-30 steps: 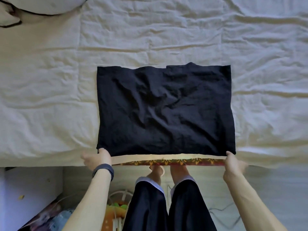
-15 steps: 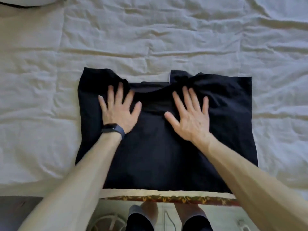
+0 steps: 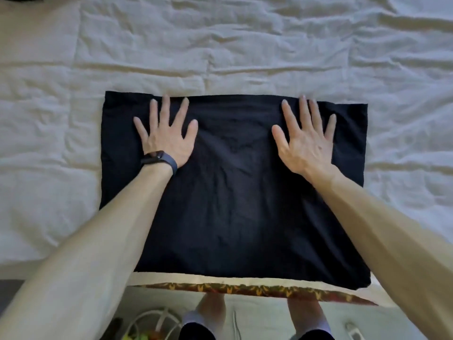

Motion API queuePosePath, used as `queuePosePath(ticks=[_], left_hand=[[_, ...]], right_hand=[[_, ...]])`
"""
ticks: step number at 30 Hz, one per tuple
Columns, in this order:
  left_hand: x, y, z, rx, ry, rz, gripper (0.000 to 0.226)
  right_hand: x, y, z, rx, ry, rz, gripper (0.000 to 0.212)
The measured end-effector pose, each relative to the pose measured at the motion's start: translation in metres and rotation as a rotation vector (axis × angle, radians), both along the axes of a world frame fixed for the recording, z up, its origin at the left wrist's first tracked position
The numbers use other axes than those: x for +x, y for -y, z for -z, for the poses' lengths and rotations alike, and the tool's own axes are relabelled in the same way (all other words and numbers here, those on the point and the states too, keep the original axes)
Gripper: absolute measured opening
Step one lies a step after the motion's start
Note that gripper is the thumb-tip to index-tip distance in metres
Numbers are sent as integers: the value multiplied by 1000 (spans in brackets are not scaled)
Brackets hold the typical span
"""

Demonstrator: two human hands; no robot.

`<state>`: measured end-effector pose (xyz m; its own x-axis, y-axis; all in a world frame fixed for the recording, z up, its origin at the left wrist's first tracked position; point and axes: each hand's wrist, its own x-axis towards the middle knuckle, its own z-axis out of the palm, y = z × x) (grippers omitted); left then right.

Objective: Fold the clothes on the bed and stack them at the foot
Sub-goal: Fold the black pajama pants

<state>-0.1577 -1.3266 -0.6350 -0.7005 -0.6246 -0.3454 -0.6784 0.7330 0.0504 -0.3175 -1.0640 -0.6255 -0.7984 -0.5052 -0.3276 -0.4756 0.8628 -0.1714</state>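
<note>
Both hands have slid outward and the far edge now lies straight. The left hand [image 3: 166, 138] and right hand [image 3: 306, 141] press flat, fingers spread, on the black garment [image 3: 235, 204] at the bed's [image 3: 49, 192] near edge. Lifting off carelessly could drag wrinkles back, or nudge it over the edge.

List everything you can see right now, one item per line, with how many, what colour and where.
black garment: one, black, folded flat into a rectangle on the bed at its near edge
bed sheet: one, white, wrinkled, covers the whole bed
patterned trim: one strip, red and orange, along the bed's near edge under the sheet
wire-frame object: one, white, on the floor at lower left; what it is cannot be told
wristband: one, dark, on the left wrist
feet: two, bare, on the floor below the bed edge
left hand: one, flat with fingers spread on the garment's far left part
right hand: one, flat with fingers spread on its far right part
</note>
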Motion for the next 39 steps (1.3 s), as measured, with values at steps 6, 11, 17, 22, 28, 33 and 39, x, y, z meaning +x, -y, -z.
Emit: queuePosePath(ticks=[6,11,17,22,28,33,39], left_hand=[[39,-115,-37,80,-27,14,68],[49,-325,-55,367,9,492,83],[17,-395,-64,286,279,612,110],[20,-374,-108,194,-41,628,73],[36,-357,-153,421,-380,-339,26],[39,-338,-169,565,-429,-729,30],[33,-316,-168,672,-421,-800,33]], right_hand=[[5,-91,-30,-38,71,98,64],[12,-197,-51,41,213,231,70],[-2,-268,-71,-69,373,196,70],[-26,-266,-85,-117,483,271,52],[-40,-221,-102,-278,609,405,34],[-40,-172,-103,-533,1122,819,29],[-50,-124,-85,-600,1089,832,31]])
